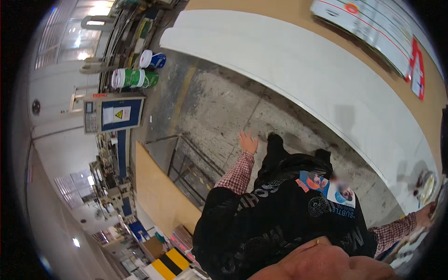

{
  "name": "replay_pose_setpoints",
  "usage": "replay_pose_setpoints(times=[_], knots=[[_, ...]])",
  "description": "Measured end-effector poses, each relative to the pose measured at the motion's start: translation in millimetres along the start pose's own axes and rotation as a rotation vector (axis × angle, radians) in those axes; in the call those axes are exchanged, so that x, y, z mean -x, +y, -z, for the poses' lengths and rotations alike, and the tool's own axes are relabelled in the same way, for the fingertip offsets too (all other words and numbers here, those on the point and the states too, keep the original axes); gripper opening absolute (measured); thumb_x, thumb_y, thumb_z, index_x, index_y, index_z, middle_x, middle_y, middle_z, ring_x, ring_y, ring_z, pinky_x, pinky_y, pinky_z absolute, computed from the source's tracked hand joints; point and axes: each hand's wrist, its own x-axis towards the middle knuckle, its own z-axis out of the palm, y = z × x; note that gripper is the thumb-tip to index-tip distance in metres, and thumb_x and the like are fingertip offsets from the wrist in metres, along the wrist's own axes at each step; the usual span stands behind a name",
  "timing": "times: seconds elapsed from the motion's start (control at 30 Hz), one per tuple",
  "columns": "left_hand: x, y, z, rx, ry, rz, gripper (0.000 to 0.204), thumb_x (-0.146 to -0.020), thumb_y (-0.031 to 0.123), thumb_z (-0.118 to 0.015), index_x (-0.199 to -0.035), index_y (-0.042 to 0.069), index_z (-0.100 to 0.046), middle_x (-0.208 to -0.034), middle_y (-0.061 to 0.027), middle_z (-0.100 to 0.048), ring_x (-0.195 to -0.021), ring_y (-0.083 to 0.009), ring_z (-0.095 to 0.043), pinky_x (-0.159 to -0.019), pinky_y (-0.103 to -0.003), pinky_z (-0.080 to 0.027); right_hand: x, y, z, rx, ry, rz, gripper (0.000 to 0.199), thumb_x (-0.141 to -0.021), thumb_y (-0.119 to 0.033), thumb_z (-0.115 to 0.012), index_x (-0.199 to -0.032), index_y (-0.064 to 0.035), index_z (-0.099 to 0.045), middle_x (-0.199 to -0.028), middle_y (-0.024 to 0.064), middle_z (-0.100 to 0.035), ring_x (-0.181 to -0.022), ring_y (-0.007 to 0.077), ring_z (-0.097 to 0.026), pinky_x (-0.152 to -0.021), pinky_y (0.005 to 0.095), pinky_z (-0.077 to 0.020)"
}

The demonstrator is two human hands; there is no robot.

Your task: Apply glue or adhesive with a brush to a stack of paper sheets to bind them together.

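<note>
My left hand [248, 142] hangs over the concrete floor, its fingers spread and nothing in it. The wooden table [163, 186] on a metal frame is the nearest thing to it, a little to the left. At the far right rim, my right hand [425, 215] reaches to the edge of the long white-topped table, close to a pale round dish [427, 190]. Blur and the dark rim hide its fingers, so whether it grips anything does not show. A checked sleeve covers each forearm.
The long white table surface [280, 51] curves across the top and right. Stacked printed sheets [364, 28] lie on its brown board. At the left stand a blue-and-grey machine cabinet [114, 113], a green-and-white bucket [135, 78] and a blue-and-white bucket [153, 59]. Yellow-black striped panel [170, 263] lower down.
</note>
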Motion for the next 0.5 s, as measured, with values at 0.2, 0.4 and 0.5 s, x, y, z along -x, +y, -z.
replay_pose_setpoints(times=[0.2, 0.4, 0.5], knots=[[-34.6, -145.8, -1.7, 0.077, -0.138, 0.206, 0.058, -0.084, 0.036, -0.063, -0.135, 0.014, -0.048, -0.146, -0.0267, -0.027, -0.136, -0.0454, -0.019, -0.11, -0.051, -0.024, 121.9, 243.4, -98.4, 0.256, -0.183, -0.25, 0.036, -0.088, -0.019, -0.048, -0.102, 0.0135, -0.053, -0.094, 0.0225, -0.055, -0.085, 0.0302, -0.052, -0.075, 0.0411, -0.0438], [-104.6, -247.6, 50.8, 0.227, -0.042, 0.306, 0.054, -0.089, 0.036, -0.059, -0.134, 0.008, -0.047, -0.143, -0.0234, -0.035, -0.134, -0.0424, -0.026, -0.11, -0.051, -0.024, 333.0, 471.1, -300.8, -0.51, -0.391, -1.052, 0.043, -0.094, -0.022, -0.052, -0.117, 0.014, -0.048, -0.112, 0.0231, -0.054, -0.093, 0.027, -0.051, -0.085, 0.0365, -0.0446], [-174.5, -254.6, 90.1, 0.341, 0.086, 0.053, 0.052, -0.092, 0.035, -0.055, -0.134, 0.005, -0.046, -0.143, -0.0212, -0.036, -0.134, -0.0405, -0.028, -0.111, -0.048, -0.025, 409.7, 523.8, -368.6, -0.219, -0.14, -0.988, 0.033, -0.091, -0.021, -0.061, -0.107, 0.0079, -0.057, -0.104, 0.0157, -0.06, -0.094, 0.0285, -0.055, -0.09, 0.0371, -0.0449]])
